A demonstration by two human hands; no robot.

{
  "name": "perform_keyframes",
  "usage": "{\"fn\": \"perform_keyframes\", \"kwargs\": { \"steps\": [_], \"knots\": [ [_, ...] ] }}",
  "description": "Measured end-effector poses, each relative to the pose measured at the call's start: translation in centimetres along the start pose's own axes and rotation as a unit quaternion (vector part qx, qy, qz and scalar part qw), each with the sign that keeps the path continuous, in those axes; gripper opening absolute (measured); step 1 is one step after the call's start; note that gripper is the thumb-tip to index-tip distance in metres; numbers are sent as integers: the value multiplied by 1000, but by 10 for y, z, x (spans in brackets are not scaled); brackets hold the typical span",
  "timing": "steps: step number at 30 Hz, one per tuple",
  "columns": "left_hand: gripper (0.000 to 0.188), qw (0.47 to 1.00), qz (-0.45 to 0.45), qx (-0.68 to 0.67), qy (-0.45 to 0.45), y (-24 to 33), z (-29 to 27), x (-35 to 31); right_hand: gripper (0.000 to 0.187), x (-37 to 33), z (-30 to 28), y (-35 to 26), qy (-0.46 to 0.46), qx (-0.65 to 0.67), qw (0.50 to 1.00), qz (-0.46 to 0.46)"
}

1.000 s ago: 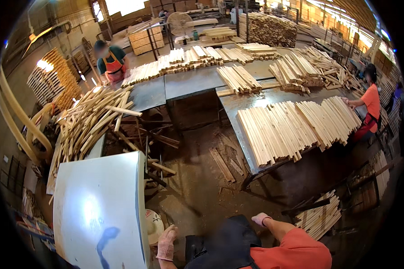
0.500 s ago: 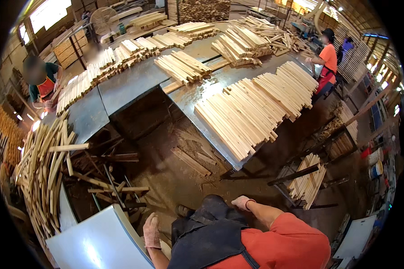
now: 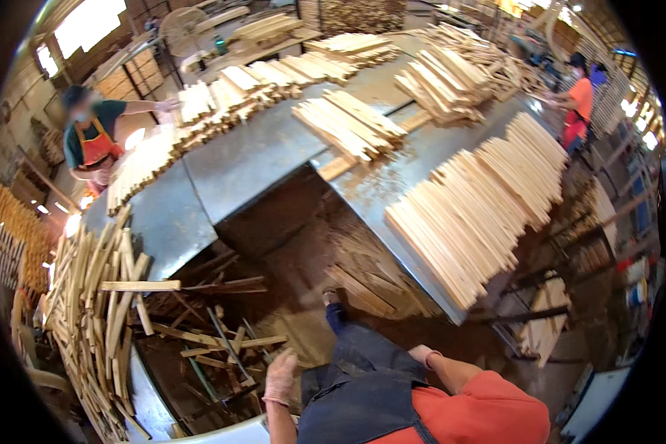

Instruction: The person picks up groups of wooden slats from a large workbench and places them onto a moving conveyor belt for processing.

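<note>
My left hand [image 3: 280, 376], in a pale knitted glove, hangs beside the dark apron [image 3: 362, 377] with nothing in it. Its fingers are loosely bent and not closed on anything. At the apron's other side is my right hand [image 3: 423, 356], gloved too and seemingly empty, its fingers relaxed and partly hidden. Neither hand touches wood. Closest to the left hand are scattered wood strips [image 3: 233, 344] on a low metal frame. Ahead on the right, a wide row of pale wooden sticks [image 3: 473, 218] lies on a metal-topped table [image 3: 429, 277].
A tangled heap of thin strips [image 3: 89, 318] stands at the left. Bundles of sticks [image 3: 348, 124] lie farther along the tables. One co-worker [image 3: 96, 140] stands at far left, another [image 3: 576, 100] at far right. Loose boards [image 3: 359, 288] lie on the floor ahead. The table corner juts out.
My body has moved forward and the view has swung left, so tables appear farther right. The white panel at lower left has mostly left view. The left co-worker now stretches an arm over the sticks.
</note>
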State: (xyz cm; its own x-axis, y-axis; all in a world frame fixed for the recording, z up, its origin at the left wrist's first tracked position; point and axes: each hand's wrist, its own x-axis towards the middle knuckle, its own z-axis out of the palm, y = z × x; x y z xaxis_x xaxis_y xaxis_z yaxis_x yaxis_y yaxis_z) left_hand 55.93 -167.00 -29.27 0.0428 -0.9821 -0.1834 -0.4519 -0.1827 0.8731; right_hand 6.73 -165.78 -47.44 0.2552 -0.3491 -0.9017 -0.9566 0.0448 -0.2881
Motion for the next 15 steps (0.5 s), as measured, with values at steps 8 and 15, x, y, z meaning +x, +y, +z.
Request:
{"fn": "perform_keyframes", "kwargs": {
  "steps": [8, 15],
  "knots": [
    [36, 978, -198, -64, -4, -43, -34, 147, 31, 164, -165, -15, 77, 125, 989, 31],
    [55, 975, -199, -88, 42, 21, -95, 319, 38, 245, -465, -133, 287, 46, 951, -105]
  ]
}}
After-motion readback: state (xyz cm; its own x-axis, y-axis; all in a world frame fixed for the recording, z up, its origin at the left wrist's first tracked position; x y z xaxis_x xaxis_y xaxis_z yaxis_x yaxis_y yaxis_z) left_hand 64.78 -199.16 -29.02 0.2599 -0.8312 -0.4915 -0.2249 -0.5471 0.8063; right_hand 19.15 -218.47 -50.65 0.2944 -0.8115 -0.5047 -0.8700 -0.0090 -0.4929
